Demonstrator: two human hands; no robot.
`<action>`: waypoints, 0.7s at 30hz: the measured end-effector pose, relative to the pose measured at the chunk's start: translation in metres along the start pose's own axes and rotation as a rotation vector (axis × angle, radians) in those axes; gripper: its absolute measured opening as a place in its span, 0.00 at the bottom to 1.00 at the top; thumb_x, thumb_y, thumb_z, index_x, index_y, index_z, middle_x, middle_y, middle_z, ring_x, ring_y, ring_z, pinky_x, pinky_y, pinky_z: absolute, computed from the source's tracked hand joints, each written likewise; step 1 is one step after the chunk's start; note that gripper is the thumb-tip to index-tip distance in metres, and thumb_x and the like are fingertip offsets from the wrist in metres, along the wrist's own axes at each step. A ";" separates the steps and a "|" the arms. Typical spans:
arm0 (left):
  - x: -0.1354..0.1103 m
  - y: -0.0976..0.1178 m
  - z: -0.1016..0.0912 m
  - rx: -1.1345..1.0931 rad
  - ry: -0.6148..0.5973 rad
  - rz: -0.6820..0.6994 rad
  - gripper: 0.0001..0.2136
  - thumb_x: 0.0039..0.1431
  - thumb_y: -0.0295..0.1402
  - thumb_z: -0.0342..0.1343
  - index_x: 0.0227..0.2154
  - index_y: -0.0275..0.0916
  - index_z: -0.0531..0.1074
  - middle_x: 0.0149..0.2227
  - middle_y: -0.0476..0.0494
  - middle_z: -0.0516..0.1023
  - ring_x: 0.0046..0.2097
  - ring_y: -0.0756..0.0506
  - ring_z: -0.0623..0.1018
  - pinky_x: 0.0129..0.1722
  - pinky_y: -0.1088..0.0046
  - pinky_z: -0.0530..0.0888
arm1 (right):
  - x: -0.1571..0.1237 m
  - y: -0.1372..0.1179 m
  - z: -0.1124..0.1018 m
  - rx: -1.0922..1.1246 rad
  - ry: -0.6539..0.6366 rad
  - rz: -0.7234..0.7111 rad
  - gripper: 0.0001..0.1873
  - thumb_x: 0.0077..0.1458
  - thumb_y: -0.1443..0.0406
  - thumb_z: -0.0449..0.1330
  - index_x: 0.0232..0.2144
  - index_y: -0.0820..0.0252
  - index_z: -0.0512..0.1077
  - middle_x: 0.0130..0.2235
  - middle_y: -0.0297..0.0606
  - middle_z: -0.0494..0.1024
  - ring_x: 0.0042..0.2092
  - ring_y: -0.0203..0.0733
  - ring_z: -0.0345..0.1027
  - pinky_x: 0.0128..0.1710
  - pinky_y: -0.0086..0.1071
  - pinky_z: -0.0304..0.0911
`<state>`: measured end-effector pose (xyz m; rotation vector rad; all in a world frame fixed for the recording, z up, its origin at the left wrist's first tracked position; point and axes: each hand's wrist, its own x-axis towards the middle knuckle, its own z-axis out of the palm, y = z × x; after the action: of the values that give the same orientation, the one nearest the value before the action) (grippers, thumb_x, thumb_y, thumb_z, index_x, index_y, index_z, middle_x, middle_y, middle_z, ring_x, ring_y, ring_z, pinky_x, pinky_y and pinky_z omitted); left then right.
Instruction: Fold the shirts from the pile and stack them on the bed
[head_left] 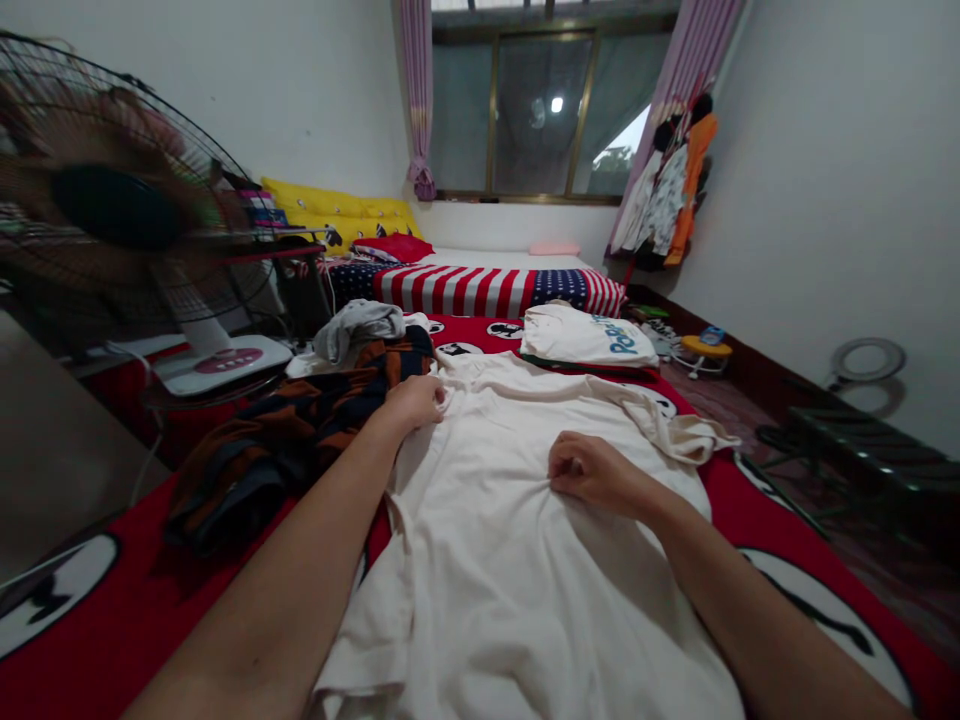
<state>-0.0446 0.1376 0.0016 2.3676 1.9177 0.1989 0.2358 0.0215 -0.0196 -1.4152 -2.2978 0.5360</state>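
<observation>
1. A cream shirt (480,530) lies spread under and between your two hands, running from just beyond them back toward your body, over a red cover (146,600) with round white patches.
2. The cloth looks light, soft and limp, with loose folds nearest you; it seems neither slippery nor fragile, though it likely wrinkles easily. An edge or seam, such as the one at your left hand, appears the surest hold; a pinch mid-panel bunches it.
3. Your left hand (421,403) is nearly closed, thumb and fingers pinching the shirt's edge on that side.
4. Your right hand (589,470) is curled, fingertips pinched on the shirt's middle; small creases run into the pinch, and a little hollow shows between thumb and forefinger.
5. Just left of your left hand is a heap of dark and rust striped clothing (300,430), with a grey garment (360,328) beyond it.
6. Beyond your right hand, well apart from it, sits a folded white garment (574,335) with blue lettering.
</observation>
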 end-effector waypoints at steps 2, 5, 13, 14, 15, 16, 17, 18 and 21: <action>-0.001 -0.008 -0.016 -0.040 0.002 0.038 0.14 0.42 0.32 0.61 0.36 0.42 0.79 0.38 0.45 0.81 0.41 0.42 0.79 0.37 0.75 0.71 | -0.001 0.000 -0.001 0.042 0.035 -0.025 0.04 0.43 0.72 0.61 0.24 0.60 0.74 0.36 0.39 0.75 0.36 0.39 0.69 0.36 0.29 0.62; -0.014 -0.018 -0.055 -0.131 -0.021 0.080 0.11 0.44 0.32 0.57 0.32 0.40 0.81 0.30 0.49 0.80 0.34 0.45 0.78 0.31 0.77 0.68 | -0.003 -0.002 -0.006 0.173 0.048 -0.034 0.02 0.45 0.71 0.61 0.25 0.60 0.73 0.47 0.43 0.76 0.44 0.43 0.70 0.42 0.32 0.63; -0.089 0.003 -0.128 -0.289 -0.186 0.121 0.16 0.47 0.46 0.59 0.33 0.42 0.80 0.28 0.52 0.77 0.36 0.46 0.76 0.33 0.79 0.68 | -0.017 -0.004 -0.036 0.641 -0.366 0.134 0.15 0.46 0.56 0.65 0.27 0.61 0.69 0.25 0.31 0.73 0.27 0.33 0.64 0.26 0.24 0.56; -0.091 0.006 -0.129 -0.310 -0.180 0.142 0.17 0.48 0.47 0.58 0.36 0.43 0.80 0.29 0.52 0.77 0.37 0.46 0.76 0.33 0.78 0.68 | -0.019 -0.005 -0.039 0.643 -0.421 0.148 0.16 0.45 0.54 0.65 0.28 0.62 0.71 0.25 0.31 0.73 0.26 0.33 0.64 0.26 0.24 0.56; -0.091 0.008 -0.128 -0.322 -0.171 0.165 0.17 0.49 0.47 0.57 0.38 0.43 0.80 0.30 0.52 0.77 0.37 0.46 0.76 0.34 0.78 0.68 | -0.020 -0.005 -0.041 0.641 -0.459 0.150 0.18 0.45 0.53 0.66 0.30 0.62 0.72 0.26 0.33 0.75 0.28 0.34 0.66 0.27 0.25 0.58; -0.087 0.010 -0.124 -0.325 -0.161 0.190 0.18 0.50 0.47 0.57 0.40 0.44 0.79 0.31 0.51 0.77 0.37 0.47 0.76 0.33 0.78 0.68 | -0.020 -0.006 -0.043 0.643 -0.471 0.144 0.19 0.46 0.52 0.66 0.32 0.63 0.74 0.29 0.35 0.77 0.31 0.35 0.69 0.30 0.26 0.61; -0.081 0.010 -0.118 -0.321 -0.152 0.219 0.19 0.50 0.47 0.57 0.42 0.45 0.79 0.31 0.51 0.77 0.36 0.47 0.76 0.33 0.78 0.68 | -0.019 -0.006 -0.043 0.653 -0.449 0.135 0.20 0.46 0.52 0.65 0.34 0.63 0.74 0.33 0.38 0.78 0.34 0.38 0.71 0.34 0.28 0.64; -0.072 0.011 -0.110 -0.312 -0.142 0.248 0.19 0.51 0.47 0.57 0.42 0.44 0.78 0.31 0.51 0.78 0.35 0.48 0.76 0.32 0.78 0.68 | -0.017 -0.005 -0.041 0.670 -0.383 0.128 0.21 0.47 0.52 0.65 0.36 0.63 0.75 0.35 0.40 0.79 0.37 0.40 0.72 0.37 0.30 0.65; -0.041 0.012 -0.075 -0.249 -0.114 0.304 0.16 0.52 0.45 0.57 0.37 0.41 0.79 0.30 0.49 0.79 0.32 0.48 0.76 0.30 0.78 0.67 | -0.008 0.009 -0.033 0.653 -0.013 0.159 0.21 0.45 0.52 0.66 0.35 0.62 0.74 0.37 0.42 0.79 0.39 0.42 0.74 0.37 0.32 0.68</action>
<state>-0.0532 0.0943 0.0754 2.4258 1.3879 0.2961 0.2629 0.0216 0.0035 -1.2501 -1.7677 1.2097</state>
